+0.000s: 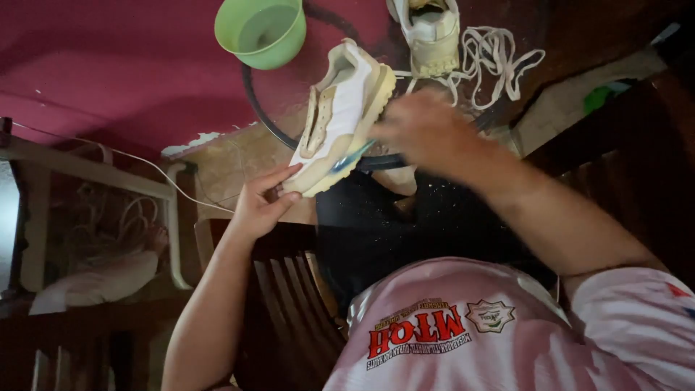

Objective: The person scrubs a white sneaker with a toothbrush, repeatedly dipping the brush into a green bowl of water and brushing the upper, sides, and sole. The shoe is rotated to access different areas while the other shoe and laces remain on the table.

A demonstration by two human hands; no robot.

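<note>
The left hand [259, 204] grips the white sneaker [342, 116] with closed fingers, while the blurred right hand [423, 130] touches its sole, grip unclear.

Shoe [340, 116]: white-and-cream sneaker (laces out), tilted sole-rightward, held aloft; a blue brush [352, 156] against its sole.

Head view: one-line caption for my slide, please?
Left hand holds a white sneaker while the blurred right hand works at its sole, near a green bowl.
</note>
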